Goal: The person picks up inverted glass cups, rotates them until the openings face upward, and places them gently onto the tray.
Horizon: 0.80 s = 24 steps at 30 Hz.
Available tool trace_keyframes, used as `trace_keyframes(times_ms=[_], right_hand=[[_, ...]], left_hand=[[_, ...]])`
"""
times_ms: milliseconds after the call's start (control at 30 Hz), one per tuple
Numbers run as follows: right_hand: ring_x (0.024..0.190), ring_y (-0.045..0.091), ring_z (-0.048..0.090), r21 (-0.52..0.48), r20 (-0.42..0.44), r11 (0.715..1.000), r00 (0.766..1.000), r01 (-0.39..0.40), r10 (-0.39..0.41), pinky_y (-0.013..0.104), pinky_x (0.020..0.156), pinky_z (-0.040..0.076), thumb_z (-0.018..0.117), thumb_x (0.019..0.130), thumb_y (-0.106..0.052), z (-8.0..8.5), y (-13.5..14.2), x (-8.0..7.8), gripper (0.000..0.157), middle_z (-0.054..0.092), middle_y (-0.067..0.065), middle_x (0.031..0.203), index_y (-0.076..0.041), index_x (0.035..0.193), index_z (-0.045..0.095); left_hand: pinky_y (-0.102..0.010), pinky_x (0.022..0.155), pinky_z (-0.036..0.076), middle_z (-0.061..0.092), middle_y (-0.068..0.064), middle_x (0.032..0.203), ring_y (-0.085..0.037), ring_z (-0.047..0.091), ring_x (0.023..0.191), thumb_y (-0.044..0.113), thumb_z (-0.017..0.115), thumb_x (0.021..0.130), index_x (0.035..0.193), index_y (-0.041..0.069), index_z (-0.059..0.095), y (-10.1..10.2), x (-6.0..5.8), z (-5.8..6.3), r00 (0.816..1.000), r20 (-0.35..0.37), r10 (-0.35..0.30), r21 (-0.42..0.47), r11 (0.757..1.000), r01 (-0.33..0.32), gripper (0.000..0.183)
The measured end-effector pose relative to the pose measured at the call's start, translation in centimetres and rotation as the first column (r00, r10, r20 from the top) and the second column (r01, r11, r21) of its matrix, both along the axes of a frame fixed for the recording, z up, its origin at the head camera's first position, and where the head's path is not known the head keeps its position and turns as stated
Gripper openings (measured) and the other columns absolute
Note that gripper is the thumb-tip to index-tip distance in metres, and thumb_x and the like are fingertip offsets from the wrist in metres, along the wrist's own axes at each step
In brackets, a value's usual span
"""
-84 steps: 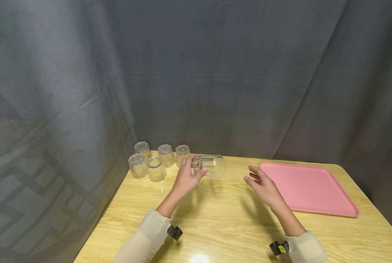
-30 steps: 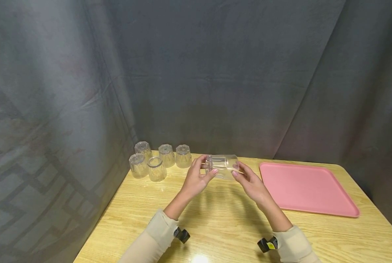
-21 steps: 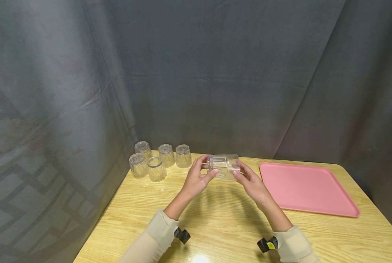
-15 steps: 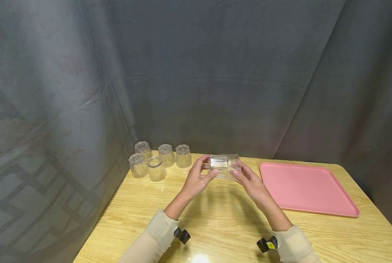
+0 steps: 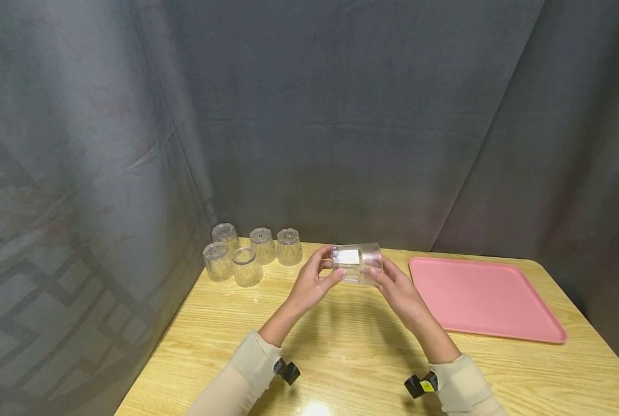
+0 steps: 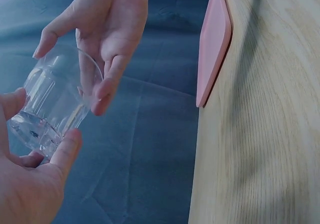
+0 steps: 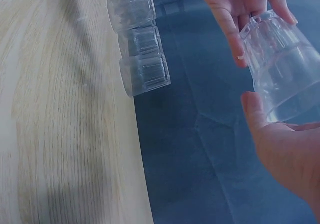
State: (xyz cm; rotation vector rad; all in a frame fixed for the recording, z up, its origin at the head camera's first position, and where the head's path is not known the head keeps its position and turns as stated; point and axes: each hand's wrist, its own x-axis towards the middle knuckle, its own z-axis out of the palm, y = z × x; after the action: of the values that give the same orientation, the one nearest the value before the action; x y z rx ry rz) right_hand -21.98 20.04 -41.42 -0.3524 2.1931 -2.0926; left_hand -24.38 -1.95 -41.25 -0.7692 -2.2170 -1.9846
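Observation:
A clear drinking glass [image 5: 355,263] lies on its side in the air above the table, its base to the left and its rim to the right. My left hand [image 5: 309,286] grips the base end between thumb and fingers. At the rim end my right hand [image 5: 400,292] holds the glass with the thumb in front and the fingers behind. The left wrist view shows the glass [image 6: 55,97] with faceted sides near its thick base. Seen from the right wrist, the glass [image 7: 285,64] has its rim close to the right palm.
Several more glasses [image 5: 247,268] stand at the table's back left; most are upside down, and the front one looks upright. A pink tray [image 5: 488,297] lies at the right of the wooden table [image 5: 335,364]. Grey curtains [image 5: 330,127] close off the back and left.
The left hand has carried the glass slightly right, and the right hand has come in from beside the tray and taken hold of the rim end. Lately the glass has turned slightly.

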Motion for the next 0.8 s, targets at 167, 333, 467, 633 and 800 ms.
trace_keyframes(times_ms=[167,333,467,633,800], right_hand=[[0.135,0.015,0.048,-0.026,-0.007,1.000,1.000,0.006,-0.006,0.029,0.115,0.035,0.052,0.107,-0.033,0.02,0.07,-0.04,0.066,0.041,0.018,0.153,-0.001,0.158,0.025],[0.124,0.003,0.055,-0.052,-0.013,0.999,1.000,0.009,-0.010,0.013,0.102,0.041,0.054,0.106,-0.028,0.06,0.11,0.03,0.063,0.043,0.020,0.149,0.001,0.156,0.028],[0.121,0.002,0.056,-0.035,-0.004,0.999,0.999,0.032,-0.032,0.013,0.101,0.041,0.054,0.106,-0.029,0.23,0.21,0.12,0.063,0.044,0.020,0.148,0.001,0.156,0.028],[0.127,0.010,0.053,-0.005,0.012,0.998,0.998,0.056,-0.056,0.036,0.118,0.033,0.052,0.106,-0.031,0.37,0.40,0.21,0.066,0.041,0.020,0.151,0.000,0.158,0.024],[0.123,0.006,0.055,-0.001,0.007,0.997,0.997,0.074,-0.074,0.047,0.120,0.027,0.052,0.106,-0.028,0.38,0.48,0.32,0.064,0.043,0.021,0.150,0.000,0.157,0.026]], left_hand=[[-0.031,0.092,0.057,0.052,-0.025,0.138,-0.038,0.059,0.120,0.008,0.069,0.095,0.145,-0.005,0.041,0.09,-0.14,0.16,1.000,0.012,-0.014,-0.004,1.000,0.014,0.059],[-0.034,0.092,0.057,0.053,-0.026,0.134,-0.038,0.059,0.120,0.008,0.069,0.095,0.146,-0.005,0.040,0.20,-0.23,0.15,0.999,0.024,-0.038,-0.008,0.999,0.038,0.060],[-0.033,0.091,0.057,0.053,-0.023,0.136,-0.036,0.060,0.120,0.008,0.070,0.095,0.146,-0.004,0.041,0.31,-0.28,0.12,0.998,0.037,-0.040,-0.017,0.999,0.041,0.060],[-0.035,0.092,0.057,0.054,-0.022,0.139,-0.036,0.059,0.122,0.009,0.070,0.095,0.146,-0.002,0.042,0.36,-0.34,0.22,0.998,0.049,-0.045,-0.041,0.998,0.047,0.059],[-0.036,0.092,0.057,0.054,-0.019,0.141,-0.033,0.059,0.122,0.013,0.072,0.095,0.147,0.001,0.043,0.30,-0.21,0.36,0.998,0.051,-0.037,-0.076,0.996,0.041,0.060]])
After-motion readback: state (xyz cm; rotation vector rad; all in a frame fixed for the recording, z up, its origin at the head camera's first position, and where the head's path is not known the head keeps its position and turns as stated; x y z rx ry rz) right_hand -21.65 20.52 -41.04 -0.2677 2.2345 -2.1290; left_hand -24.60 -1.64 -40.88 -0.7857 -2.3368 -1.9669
